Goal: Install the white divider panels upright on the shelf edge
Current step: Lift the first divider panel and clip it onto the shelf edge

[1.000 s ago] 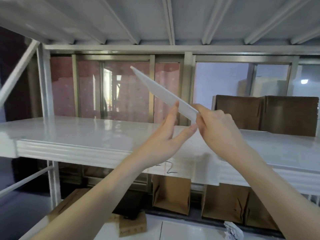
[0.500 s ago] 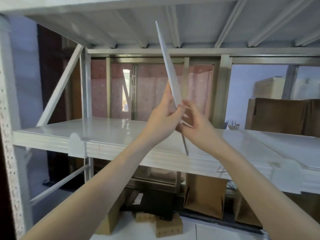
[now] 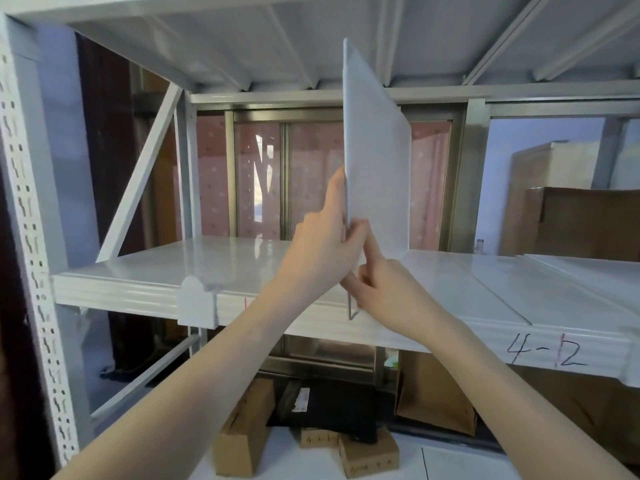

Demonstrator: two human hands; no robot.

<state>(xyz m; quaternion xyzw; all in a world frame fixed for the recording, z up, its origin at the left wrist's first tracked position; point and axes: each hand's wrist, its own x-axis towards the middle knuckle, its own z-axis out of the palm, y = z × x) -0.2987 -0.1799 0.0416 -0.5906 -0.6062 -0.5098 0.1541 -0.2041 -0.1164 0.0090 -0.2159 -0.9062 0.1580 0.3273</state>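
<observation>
A white divider panel (image 3: 375, 161) stands nearly upright above the front of the white shelf (image 3: 145, 268), its lower front corner hanging over the ribbed shelf edge (image 3: 298, 323). My left hand (image 3: 325, 244) grips the panel's near edge from the left. My right hand (image 3: 384, 289) pinches the panel's bottom corner from below and to the right. A second white divider (image 3: 196, 304) is clipped on the shelf edge further left, seen end-on, with its rounded front piece over the rib.
A perforated white upright (image 3: 31, 237) and a diagonal brace (image 3: 138, 181) frame the left side. The upper shelf's underside (image 3: 311, 36) is close overhead. Brown cardboard boxes (image 3: 585, 223) stand at the back right. "4-12" (image 3: 547, 351) is handwritten on the shelf edge. Small boxes (image 3: 242, 427) lie below.
The panel has swung from a slant to nearly upright and come down toward the shelf edge. My view has shifted left, bringing the clipped divider and the left upright into view.
</observation>
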